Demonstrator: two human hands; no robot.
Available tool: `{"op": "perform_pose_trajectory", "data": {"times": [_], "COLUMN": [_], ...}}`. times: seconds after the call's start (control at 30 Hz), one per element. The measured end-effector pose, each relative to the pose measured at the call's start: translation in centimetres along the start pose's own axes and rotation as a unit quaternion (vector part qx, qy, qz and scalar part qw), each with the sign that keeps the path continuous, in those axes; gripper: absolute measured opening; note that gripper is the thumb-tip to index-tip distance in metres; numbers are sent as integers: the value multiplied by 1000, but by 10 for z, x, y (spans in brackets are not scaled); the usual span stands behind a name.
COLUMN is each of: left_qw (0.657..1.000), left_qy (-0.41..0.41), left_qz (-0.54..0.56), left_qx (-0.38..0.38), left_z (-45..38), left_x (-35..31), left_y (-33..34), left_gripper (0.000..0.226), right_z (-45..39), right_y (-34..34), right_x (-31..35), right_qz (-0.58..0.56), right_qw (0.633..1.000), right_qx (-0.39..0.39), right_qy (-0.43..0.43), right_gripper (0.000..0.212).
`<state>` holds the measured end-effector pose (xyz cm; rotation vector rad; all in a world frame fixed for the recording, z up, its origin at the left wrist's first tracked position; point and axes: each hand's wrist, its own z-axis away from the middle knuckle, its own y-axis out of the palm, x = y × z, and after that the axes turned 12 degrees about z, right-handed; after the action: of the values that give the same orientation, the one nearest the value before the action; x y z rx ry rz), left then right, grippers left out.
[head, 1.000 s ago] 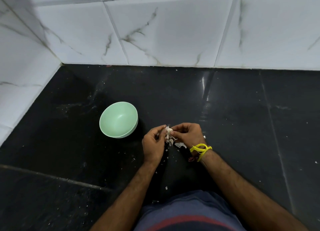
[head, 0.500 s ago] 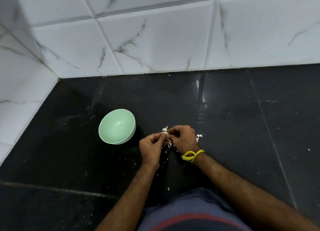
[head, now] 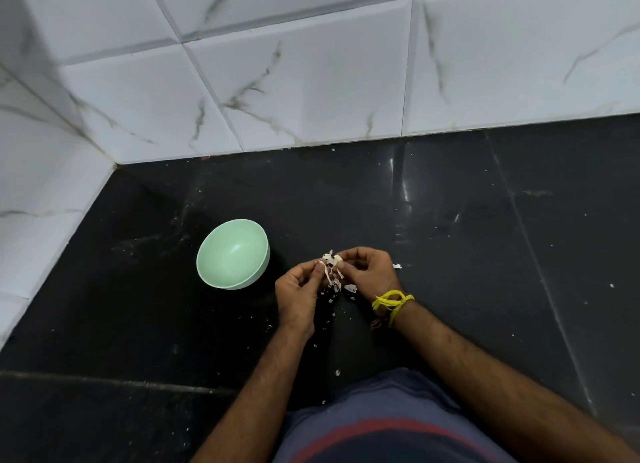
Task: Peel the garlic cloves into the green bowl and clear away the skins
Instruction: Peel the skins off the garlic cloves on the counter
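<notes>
A pale green bowl [head: 232,253] stands on the black counter, left of my hands, and looks empty inside. My right hand [head: 369,270], with a yellow thread round its wrist, pinches a garlic clove [head: 335,260] at the fingertips. My left hand [head: 298,294] pinches a strip of papery skin [head: 325,270] that hangs from the clove. Torn white skins [head: 349,288] lie on the counter under and around my hands.
The black stone counter [head: 467,240] runs back to white marbled wall tiles [head: 311,81] behind and on the left. Small skin flakes [head: 397,265] are scattered near my hands and toward the counter's front edge.
The camera has tilted, so the bowl and hands sit lower in view. My hands have drawn slightly apart, and a strip of skin now stretches away from the clove.
</notes>
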<state>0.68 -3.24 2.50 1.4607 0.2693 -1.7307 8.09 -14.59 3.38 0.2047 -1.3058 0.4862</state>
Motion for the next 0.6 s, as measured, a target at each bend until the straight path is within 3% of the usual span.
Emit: {"op": "perform_pose_trajectory", "data": {"times": [0.23, 0.47, 0.6], "left_qw": [1000, 997, 997], "left_qy": [21, 10, 15], "left_qz": [-1, -53, -64], "left_qx": [4, 50, 37], "left_z": [3, 4, 6], "left_x": [-1, 0, 1], "left_y": [-2, -4, -6], "left_gripper": [16, 20, 15], "right_z": [1, 3, 0], "right_y": [-1, 1, 3], "right_x": [-2, 3, 5], "right_qz": [-48, -12, 50], "right_qw": [998, 999, 998], "right_qx": [26, 38, 38], "right_qy": [29, 16, -2], "right_gripper": [12, 11, 10]}}
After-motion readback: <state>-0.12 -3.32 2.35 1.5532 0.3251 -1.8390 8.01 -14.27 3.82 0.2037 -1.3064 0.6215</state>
